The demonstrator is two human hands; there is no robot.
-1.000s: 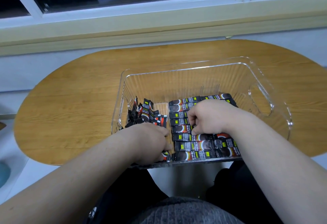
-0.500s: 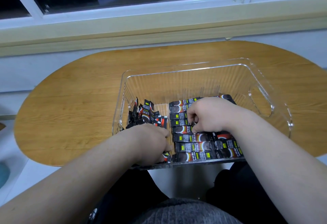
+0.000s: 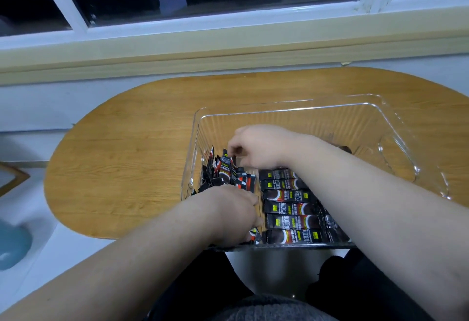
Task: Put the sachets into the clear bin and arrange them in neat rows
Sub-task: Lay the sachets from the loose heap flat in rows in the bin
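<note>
Sachets: we see small black foil sachets (image 3: 289,209) with red and white print, all of them inside the bin and sorted into two groups.
Flat row: on the right half, the sachets lie face up, stacked one behind the other from the near wall towards the middle.
Loose heap: on the left half, a jumble of sachets (image 3: 218,178) stands on end and leans at odd angles against the left wall.
Right hand: our right hand (image 3: 256,145) reaches across the flat row to the heap. Its grip is narrow, with fingertips pinching the top of one upright sachet (image 3: 225,166).
Left hand: our left hand (image 3: 231,214) is sunk into the near left corner, knuckles up, fingers curled down among the sachets. We cannot tell what its grip holds.
Bin: the clear ribbed plastic bin (image 3: 380,110) is rectangular, with a cut-out handle in its right wall; its far half shows bare floor.
Counter: the bin sits at the near edge of an oval wooden counter (image 3: 121,158).
Surroundings: a cream window sill (image 3: 177,49) runs beyond the counter, under dark panes.
</note>
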